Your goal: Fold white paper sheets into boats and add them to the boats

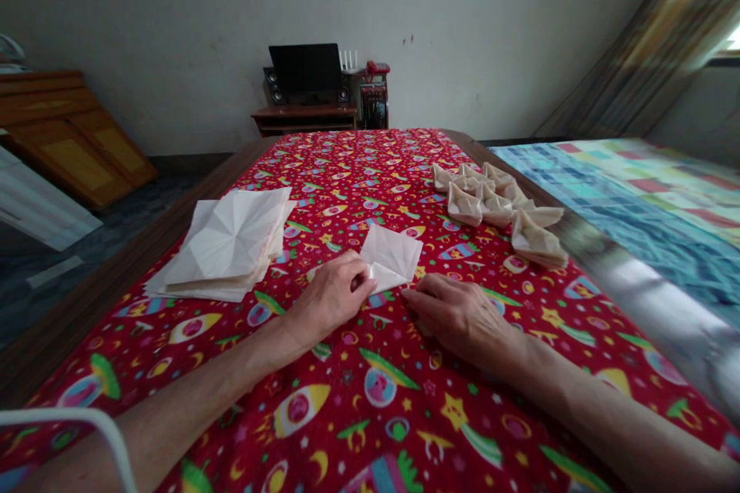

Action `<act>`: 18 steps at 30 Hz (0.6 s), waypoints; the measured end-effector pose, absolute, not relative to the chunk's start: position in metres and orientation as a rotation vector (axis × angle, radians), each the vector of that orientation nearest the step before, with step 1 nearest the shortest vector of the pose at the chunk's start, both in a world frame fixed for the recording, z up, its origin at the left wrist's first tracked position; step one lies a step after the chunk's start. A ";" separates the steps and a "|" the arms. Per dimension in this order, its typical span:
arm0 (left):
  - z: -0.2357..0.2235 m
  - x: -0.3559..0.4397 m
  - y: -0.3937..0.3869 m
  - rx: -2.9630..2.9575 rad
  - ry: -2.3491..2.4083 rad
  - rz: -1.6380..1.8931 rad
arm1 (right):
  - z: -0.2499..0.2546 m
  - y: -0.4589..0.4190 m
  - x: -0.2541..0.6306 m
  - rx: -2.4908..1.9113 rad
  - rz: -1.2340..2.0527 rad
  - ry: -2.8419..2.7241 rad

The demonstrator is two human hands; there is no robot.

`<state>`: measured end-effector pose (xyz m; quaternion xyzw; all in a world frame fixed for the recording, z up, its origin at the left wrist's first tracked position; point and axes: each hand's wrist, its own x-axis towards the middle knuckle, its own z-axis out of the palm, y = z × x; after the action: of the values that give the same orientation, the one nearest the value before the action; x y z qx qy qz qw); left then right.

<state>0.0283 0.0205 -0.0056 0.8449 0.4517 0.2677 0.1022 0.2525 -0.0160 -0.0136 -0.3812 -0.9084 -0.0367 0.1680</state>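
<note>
A small folded sheet of white paper lies on the red patterned cloth, with crease lines running across it. My left hand pinches its lower left edge between thumb and fingers. Just below its right corner rests my right hand, fingers curled together and low on the cloth; whether anything is under them is hidden. To the left is a stack of creased white paper sheets. Several folded paper pieces stand in a group on the right, with a flatter folded pile nearer me.
A white cable curves over my left forearm. Dark wooden table edges show beside the cloth. Beyond stand a monitor and a red telephone. A bed with a patterned cover is at right, a wooden cabinet at left.
</note>
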 end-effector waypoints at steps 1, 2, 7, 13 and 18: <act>-0.006 0.028 0.021 2.495 1.332 0.786 | -0.014 -0.017 0.252 -1.101 -0.136 -2.592; -0.006 0.028 0.021 2.492 1.333 0.781 | -0.013 -0.017 0.251 -1.125 -0.157 -2.591; -0.005 0.028 0.021 2.476 1.342 0.755 | -0.008 -0.021 0.246 -1.248 -0.212 -2.616; -0.005 0.029 0.021 2.473 1.350 0.756 | -0.003 -0.026 0.241 -1.306 -0.207 -2.653; -0.005 0.029 0.022 2.466 1.355 0.743 | -0.005 -0.025 0.242 -1.327 -0.168 -2.639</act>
<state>0.0288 0.0218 -0.0051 0.8417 0.4626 0.2535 0.1155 0.2422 -0.0247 -0.0051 -0.4465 -0.8883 -0.0565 0.0913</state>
